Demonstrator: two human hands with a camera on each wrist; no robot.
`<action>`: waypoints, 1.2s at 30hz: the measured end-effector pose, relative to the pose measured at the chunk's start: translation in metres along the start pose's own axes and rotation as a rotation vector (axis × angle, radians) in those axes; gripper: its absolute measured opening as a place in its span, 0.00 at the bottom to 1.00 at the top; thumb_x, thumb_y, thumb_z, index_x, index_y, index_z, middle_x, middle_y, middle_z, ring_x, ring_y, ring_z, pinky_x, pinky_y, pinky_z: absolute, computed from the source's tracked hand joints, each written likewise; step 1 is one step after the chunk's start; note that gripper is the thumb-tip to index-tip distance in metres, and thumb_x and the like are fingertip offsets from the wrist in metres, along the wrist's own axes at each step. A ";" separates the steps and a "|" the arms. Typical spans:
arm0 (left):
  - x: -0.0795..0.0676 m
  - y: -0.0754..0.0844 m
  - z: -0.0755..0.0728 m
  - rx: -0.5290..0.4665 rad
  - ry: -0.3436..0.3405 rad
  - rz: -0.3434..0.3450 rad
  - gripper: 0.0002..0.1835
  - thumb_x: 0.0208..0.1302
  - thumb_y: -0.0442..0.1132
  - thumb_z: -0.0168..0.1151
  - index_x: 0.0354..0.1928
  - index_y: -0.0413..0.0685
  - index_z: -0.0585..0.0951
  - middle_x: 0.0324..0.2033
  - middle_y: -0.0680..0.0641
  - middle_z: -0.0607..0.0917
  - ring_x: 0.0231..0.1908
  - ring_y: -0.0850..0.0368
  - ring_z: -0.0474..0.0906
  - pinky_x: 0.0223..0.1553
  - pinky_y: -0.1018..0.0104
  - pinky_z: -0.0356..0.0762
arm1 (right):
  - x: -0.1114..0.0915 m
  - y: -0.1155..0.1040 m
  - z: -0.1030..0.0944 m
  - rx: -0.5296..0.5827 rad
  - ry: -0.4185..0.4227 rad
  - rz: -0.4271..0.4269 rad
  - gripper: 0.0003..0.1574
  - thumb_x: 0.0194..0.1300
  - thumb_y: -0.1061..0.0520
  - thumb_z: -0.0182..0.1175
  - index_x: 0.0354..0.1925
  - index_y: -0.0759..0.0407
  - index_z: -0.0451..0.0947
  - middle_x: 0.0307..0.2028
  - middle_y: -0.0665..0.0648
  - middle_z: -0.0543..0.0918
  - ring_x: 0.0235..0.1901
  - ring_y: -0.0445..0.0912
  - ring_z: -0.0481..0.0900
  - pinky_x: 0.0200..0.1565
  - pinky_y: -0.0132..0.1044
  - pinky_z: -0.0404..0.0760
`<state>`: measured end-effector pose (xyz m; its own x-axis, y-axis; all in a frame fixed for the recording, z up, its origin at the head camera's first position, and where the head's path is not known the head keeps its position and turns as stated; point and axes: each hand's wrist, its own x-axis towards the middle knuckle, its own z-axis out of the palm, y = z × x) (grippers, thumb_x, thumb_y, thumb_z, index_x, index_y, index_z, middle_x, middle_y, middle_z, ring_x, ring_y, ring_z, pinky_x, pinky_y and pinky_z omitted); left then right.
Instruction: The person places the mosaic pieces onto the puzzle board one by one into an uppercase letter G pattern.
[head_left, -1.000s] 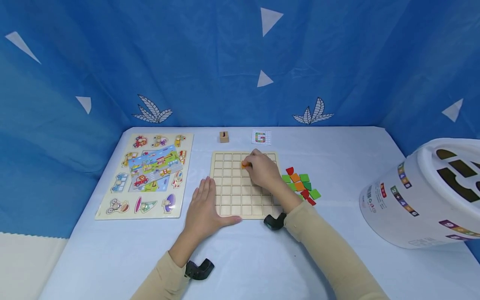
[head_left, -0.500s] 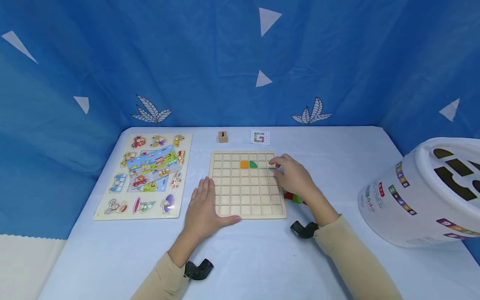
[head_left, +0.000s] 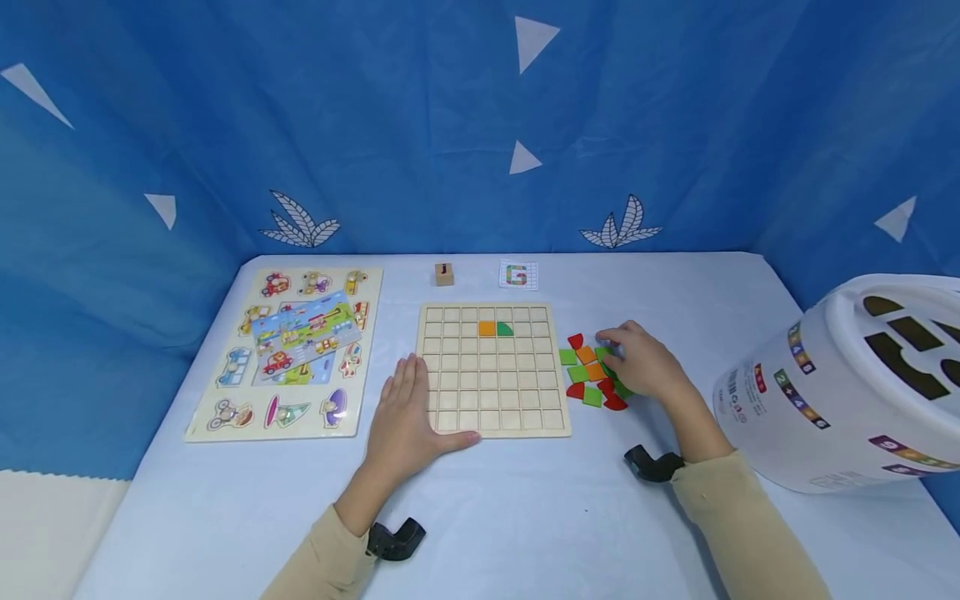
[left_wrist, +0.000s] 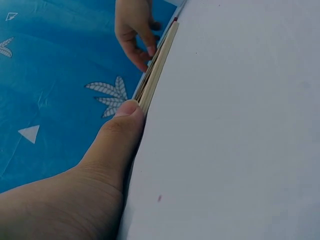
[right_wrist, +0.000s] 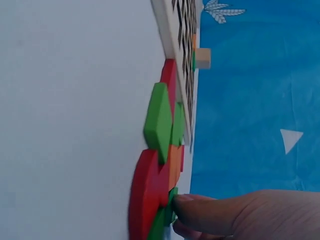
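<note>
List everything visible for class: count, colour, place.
grid board: one, pale wood, centre
placed tiles: two, orange, green, on it
loose tiles: many, red, orange, green, right
pattern card: one, multicoloured, rear
wooden block: one, tan, rear
puzzle board: one, cream, left
picture cards: two-plus, multicoloured, on it
bucket: one, white, far right
table: one, white, beneath
backdrop: one, blue, behind
wrist devices: two, black, wrists
sleeves: two, beige, forearms
left hand: one, at grid board
right hand: one, at loose tiles
</note>
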<state>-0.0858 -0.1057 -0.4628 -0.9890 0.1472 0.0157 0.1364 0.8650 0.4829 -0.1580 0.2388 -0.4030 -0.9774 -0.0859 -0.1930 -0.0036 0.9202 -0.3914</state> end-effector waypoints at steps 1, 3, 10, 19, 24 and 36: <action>0.000 0.000 0.000 0.001 0.000 0.001 0.78 0.35 0.84 0.64 0.78 0.37 0.46 0.79 0.39 0.45 0.79 0.44 0.36 0.78 0.45 0.43 | 0.000 0.002 0.000 0.008 -0.001 0.003 0.26 0.67 0.59 0.62 0.63 0.58 0.76 0.55 0.65 0.75 0.53 0.59 0.74 0.56 0.57 0.80; 0.000 0.000 0.000 0.000 0.000 0.002 0.78 0.35 0.84 0.64 0.78 0.37 0.46 0.79 0.39 0.45 0.79 0.44 0.36 0.78 0.45 0.43 | 0.000 0.004 0.000 0.026 0.002 0.008 0.23 0.67 0.59 0.63 0.60 0.58 0.78 0.54 0.64 0.76 0.53 0.58 0.74 0.56 0.56 0.80; 0.000 0.001 -0.002 0.007 -0.001 0.005 0.78 0.36 0.84 0.64 0.78 0.37 0.46 0.79 0.39 0.45 0.79 0.44 0.36 0.78 0.45 0.42 | 0.002 0.009 -0.002 0.086 -0.008 0.018 0.17 0.66 0.59 0.65 0.52 0.58 0.76 0.49 0.63 0.78 0.48 0.57 0.74 0.51 0.52 0.82; 0.000 0.001 -0.004 0.010 0.002 0.006 0.78 0.36 0.82 0.66 0.77 0.36 0.46 0.79 0.38 0.45 0.79 0.43 0.36 0.78 0.44 0.42 | 0.018 0.002 -0.007 0.139 -0.007 0.029 0.17 0.67 0.56 0.64 0.51 0.56 0.72 0.45 0.62 0.78 0.42 0.54 0.74 0.39 0.39 0.81; -0.001 0.001 -0.003 0.002 -0.001 0.007 0.77 0.36 0.82 0.66 0.77 0.36 0.47 0.79 0.38 0.45 0.79 0.43 0.37 0.78 0.44 0.43 | 0.028 -0.011 -0.012 0.142 -0.039 0.014 0.15 0.67 0.56 0.63 0.50 0.57 0.72 0.46 0.62 0.78 0.43 0.55 0.74 0.43 0.44 0.80; 0.000 0.001 -0.002 0.013 0.001 0.007 0.78 0.35 0.83 0.65 0.78 0.36 0.47 0.79 0.38 0.45 0.79 0.44 0.36 0.78 0.45 0.43 | 0.061 -0.069 0.017 0.254 -0.041 -0.177 0.11 0.70 0.56 0.61 0.49 0.55 0.75 0.43 0.60 0.81 0.35 0.51 0.75 0.33 0.36 0.74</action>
<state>-0.0857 -0.1063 -0.4603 -0.9881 0.1528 0.0201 0.1441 0.8700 0.4716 -0.2141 0.1634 -0.4033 -0.9570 -0.2562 -0.1358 -0.1150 0.7652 -0.6334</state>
